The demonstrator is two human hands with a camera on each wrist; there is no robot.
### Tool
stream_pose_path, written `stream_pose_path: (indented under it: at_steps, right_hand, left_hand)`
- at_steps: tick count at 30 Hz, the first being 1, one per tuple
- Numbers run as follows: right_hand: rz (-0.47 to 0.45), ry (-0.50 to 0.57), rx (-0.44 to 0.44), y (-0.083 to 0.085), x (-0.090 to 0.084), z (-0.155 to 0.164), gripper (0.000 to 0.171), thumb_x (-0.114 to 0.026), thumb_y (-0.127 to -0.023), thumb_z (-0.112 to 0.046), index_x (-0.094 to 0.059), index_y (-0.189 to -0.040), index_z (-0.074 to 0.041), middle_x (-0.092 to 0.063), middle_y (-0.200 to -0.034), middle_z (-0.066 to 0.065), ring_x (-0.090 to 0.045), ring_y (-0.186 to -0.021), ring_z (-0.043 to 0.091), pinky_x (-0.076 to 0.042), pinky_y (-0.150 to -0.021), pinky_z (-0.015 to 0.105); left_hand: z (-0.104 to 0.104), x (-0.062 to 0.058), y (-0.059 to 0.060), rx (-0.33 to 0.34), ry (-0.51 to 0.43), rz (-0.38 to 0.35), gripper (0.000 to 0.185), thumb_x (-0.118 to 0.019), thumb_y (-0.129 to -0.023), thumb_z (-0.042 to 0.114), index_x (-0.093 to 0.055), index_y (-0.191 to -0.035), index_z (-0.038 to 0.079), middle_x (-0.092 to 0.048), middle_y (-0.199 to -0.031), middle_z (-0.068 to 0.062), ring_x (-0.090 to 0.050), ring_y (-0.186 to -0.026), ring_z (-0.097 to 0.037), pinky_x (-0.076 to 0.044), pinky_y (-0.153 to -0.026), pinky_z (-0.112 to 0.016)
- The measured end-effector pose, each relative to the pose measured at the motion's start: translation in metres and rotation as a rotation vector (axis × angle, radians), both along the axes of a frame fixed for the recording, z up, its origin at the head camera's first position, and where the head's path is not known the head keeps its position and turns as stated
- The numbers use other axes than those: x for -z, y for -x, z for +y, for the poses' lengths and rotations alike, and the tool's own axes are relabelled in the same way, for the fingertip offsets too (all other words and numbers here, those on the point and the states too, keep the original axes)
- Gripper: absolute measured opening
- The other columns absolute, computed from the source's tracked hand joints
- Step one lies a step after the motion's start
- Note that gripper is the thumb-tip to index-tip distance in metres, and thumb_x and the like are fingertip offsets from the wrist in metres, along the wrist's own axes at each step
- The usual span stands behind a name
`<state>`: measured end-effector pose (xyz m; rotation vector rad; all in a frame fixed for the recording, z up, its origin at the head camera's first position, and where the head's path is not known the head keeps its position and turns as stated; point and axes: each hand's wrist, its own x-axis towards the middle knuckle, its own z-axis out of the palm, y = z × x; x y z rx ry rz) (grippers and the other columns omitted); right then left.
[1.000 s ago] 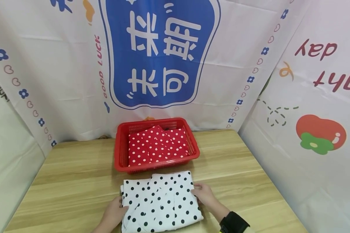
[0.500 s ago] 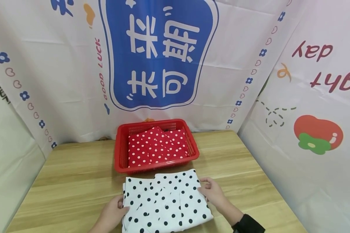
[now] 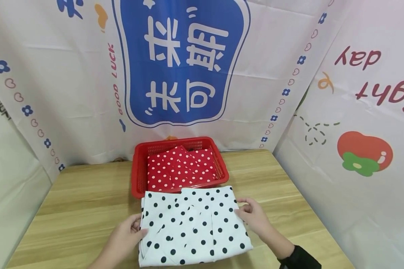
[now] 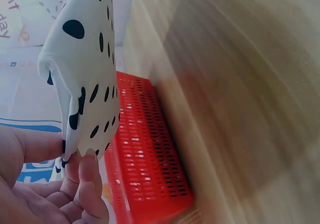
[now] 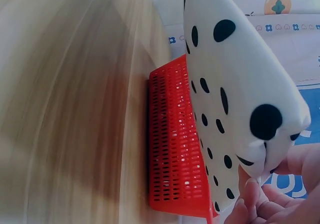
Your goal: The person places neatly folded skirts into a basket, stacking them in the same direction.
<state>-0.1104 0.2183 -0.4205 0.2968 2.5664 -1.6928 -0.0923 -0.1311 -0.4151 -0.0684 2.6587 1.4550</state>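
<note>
A folded white cloth with black polka dots [image 3: 192, 228] is held up off the table in front of the red basket [image 3: 137, 172]. My left hand [image 3: 124, 235] pinches its left edge between thumb and fingers, and my right hand [image 3: 256, 218] pinches the right edge. Both wrist views show a gap under the cloth, with the basket's side [image 4: 145, 159] beyond it. Seen from the head, the cloth's far edge overlaps the basket's near rim. A folded red cloth with white dots [image 3: 181, 168] lies inside the basket.
The wooden table [image 3: 84, 209] carries the basket near its back edge. A printed white curtain [image 3: 77, 93] hangs right behind the table, and another printed sheet [image 3: 357, 201] closes off the right side.
Both hands have raised the white dotted cloth from the table and moved it forward and slightly right, towards the basket. The red cloth and basket have stayed in place.
</note>
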Motion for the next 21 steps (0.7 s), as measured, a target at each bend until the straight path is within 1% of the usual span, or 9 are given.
stream_pose_path:
  at_steps: [2, 5, 10, 14, 21]
  right_hand:
    - [0.011, 0.002, 0.005, 0.000, -0.003, 0.001, 0.032, -0.065, -0.087, 0.001, -0.058, -0.119, 0.005, -0.061, -0.071, 0.004, -0.051, -0.063, 0.016, -0.041, -0.054, 0.025]
    - [0.031, 0.001, 0.009, 0.000, -0.006, 0.003, 0.031, -0.065, -0.087, 0.002, -0.060, -0.118, 0.004, -0.060, -0.070, 0.004, -0.050, -0.061, 0.017, -0.040, -0.052, 0.024]
    - [0.050, 0.005, -0.005, 0.002, -0.012, 0.004, 0.028, -0.065, -0.087, 0.003, -0.062, -0.115, 0.003, -0.060, -0.069, 0.005, -0.050, -0.061, 0.017, -0.041, -0.053, 0.025]
    - [0.084, 0.007, -0.024, 0.005, -0.016, 0.005, 0.023, -0.064, -0.087, 0.004, -0.065, -0.110, 0.002, -0.059, -0.069, 0.005, -0.050, -0.061, 0.016, -0.041, -0.053, 0.023]
    - [0.124, -0.004, -0.046, 0.014, -0.025, 0.003, 0.018, -0.064, -0.087, 0.004, -0.068, -0.105, 0.002, -0.060, -0.072, 0.005, -0.052, -0.066, 0.017, -0.042, -0.055, 0.023]
  left_hand:
    - [0.000, -0.004, 0.001, 0.005, 0.008, 0.003, 0.044, -0.069, -0.084, -0.003, -0.053, -0.122, -0.019, -0.056, -0.079, -0.004, -0.051, -0.071, -0.017, -0.045, -0.058, -0.024]
    - [0.000, -0.006, 0.001, 0.017, 0.031, 0.016, 0.045, -0.070, -0.083, -0.001, -0.054, -0.121, -0.018, -0.054, -0.080, -0.004, -0.050, -0.072, -0.016, -0.045, -0.059, -0.024]
    - [0.001, -0.010, 0.002, 0.031, 0.050, 0.031, 0.045, -0.071, -0.083, 0.000, -0.054, -0.121, -0.018, -0.053, -0.081, -0.004, -0.049, -0.072, -0.016, -0.044, -0.058, -0.023]
    - [0.000, -0.015, 0.003, 0.039, 0.058, 0.045, 0.045, -0.071, -0.084, 0.000, -0.054, -0.121, -0.018, -0.053, -0.081, -0.004, -0.049, -0.070, -0.016, -0.044, -0.057, -0.023]
    - [-0.004, -0.023, 0.010, 0.025, 0.036, 0.059, 0.045, -0.071, -0.083, -0.001, -0.054, -0.121, -0.017, -0.054, -0.079, -0.006, -0.049, -0.068, -0.016, -0.043, -0.054, -0.023]
